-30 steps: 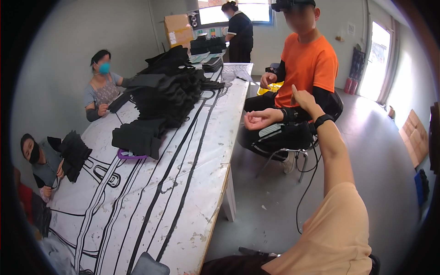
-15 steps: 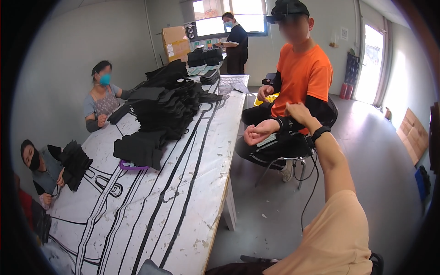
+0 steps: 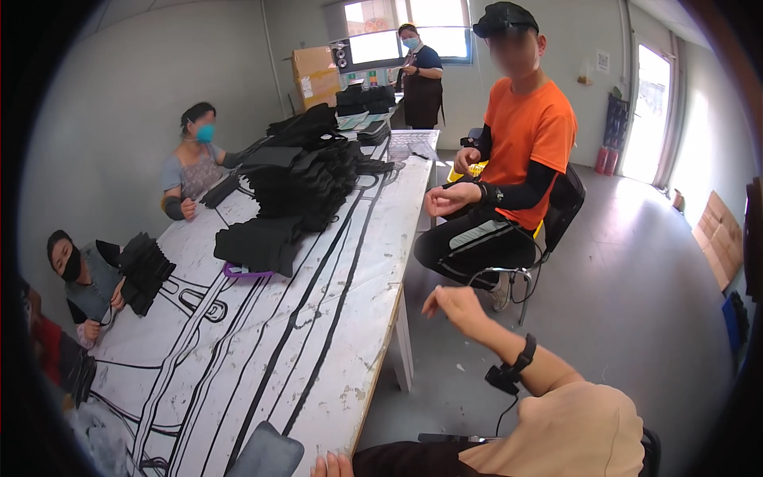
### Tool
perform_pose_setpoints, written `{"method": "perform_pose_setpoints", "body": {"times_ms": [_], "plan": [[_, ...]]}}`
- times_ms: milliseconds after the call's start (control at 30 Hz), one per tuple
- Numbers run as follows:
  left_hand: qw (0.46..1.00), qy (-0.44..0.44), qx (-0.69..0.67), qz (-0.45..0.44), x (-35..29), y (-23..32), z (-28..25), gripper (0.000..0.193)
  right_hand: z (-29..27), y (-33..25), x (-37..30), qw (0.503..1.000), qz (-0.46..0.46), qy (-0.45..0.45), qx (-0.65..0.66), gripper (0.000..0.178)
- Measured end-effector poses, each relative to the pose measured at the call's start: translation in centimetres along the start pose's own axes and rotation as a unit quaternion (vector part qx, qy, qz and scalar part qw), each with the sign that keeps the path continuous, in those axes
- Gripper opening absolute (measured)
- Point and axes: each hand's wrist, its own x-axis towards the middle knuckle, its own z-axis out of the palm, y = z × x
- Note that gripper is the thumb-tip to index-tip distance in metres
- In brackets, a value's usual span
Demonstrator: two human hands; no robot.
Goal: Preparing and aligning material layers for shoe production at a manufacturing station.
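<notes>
In mid-air, over the grey floor (image 3: 636, 318) and just off the worn white table (image 3: 358, 334): right hand (image 3: 458, 308), released, fingers loosely bent, nothing visible in grasp. Around that wrist, a black strap (image 3: 526, 356) with a small black box (image 3: 503, 378) on the underside, and a thin dark cable (image 3: 502, 415) dropping from it. At the bottom, by the table's near edge: left hand (image 3: 332, 465), only fingertips in view; cannot tell whether resting flat or clasping the rim. Just beside, a rounded dark grey panel (image 3: 269, 451). Farther off, well apart from the right hand, a seated co-worker in orange (image 3: 528, 119), one palm turned up, dark wristband (image 3: 491, 193) on. Handling, as a judgement: hold the fingers slack, bend the elbow comfortably, turn the forearm slowly. Allow spare cable so as not to tug the box. Strap best worn snug without pinching, box lying flat against the wrist. Better to stay clear of the table rim and the co-worker, with the left hand as steady support. Leave alone the heap of black cut pieces (image 3: 306, 183) and the purple basket (image 3: 246, 274), far across the tabletop.
</notes>
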Motion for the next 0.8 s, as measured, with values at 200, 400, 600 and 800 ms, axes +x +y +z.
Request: {"method": "perform_pose_setpoints", "body": {"times_ms": [200, 400, 600, 800], "plan": [[1.0, 0.019, 0.01, -0.013, -0.3, 0.2, 0.4, 0.038, 3.2, -1.1, -4.6, 0.992, 0.051, -0.064, 0.098, 0.065], [0.999, 0.045, 0.016, -0.011, -0.1, 0.0, 0.7, 0.04, 2.2, -1.5, -2.6, 0.987, 0.064, -0.029, 0.143, 0.041], [0.999, 0.045, 0.011, -0.008, 0.0, 0.0, 0.8, 0.039, -5.3, 11.2, 9.9, 0.916, -0.027, 0.351, -0.192, 0.051], [0.999, 0.031, 0.016, -0.01, -0.7, 0.1, 0.3, 0.038, -8.2, 15.4, 16.4, 0.885, 0.108, 0.398, -0.217, 0.068]]}}
